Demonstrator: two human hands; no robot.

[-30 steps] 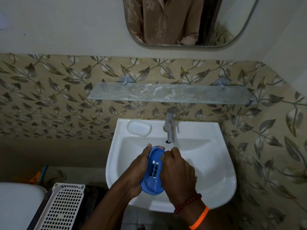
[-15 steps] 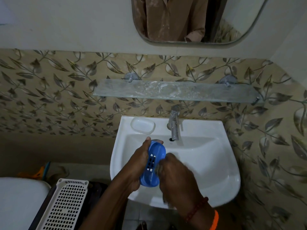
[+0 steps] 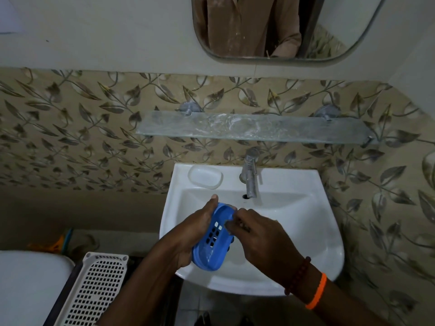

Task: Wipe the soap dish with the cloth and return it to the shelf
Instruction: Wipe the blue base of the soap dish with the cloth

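Note:
Over the white sink (image 3: 306, 231), my left hand (image 3: 195, 229) grips a blue soap dish (image 3: 211, 243) from the left, tilted with its slotted inside facing up. My right hand (image 3: 261, 236) has its fingertips pinched on a small grey cloth (image 3: 229, 223) pressed against the dish's right rim. Most of the cloth is hidden under my fingers. The glass shelf (image 3: 247, 128) is fixed to the leaf-patterned wall above the sink, with nothing standing on it.
A metal tap (image 3: 250, 177) stands at the back of the sink, with a white soap tray (image 3: 205, 177) to its left. A white perforated basket (image 3: 94, 290) and a white toilet lid (image 3: 28, 285) are at lower left. A mirror (image 3: 282, 27) hangs above.
My right hand has slid off the dish's face to its right rim, uncovering the slots. The dish has turned to face up more. My left hand keeps its hold.

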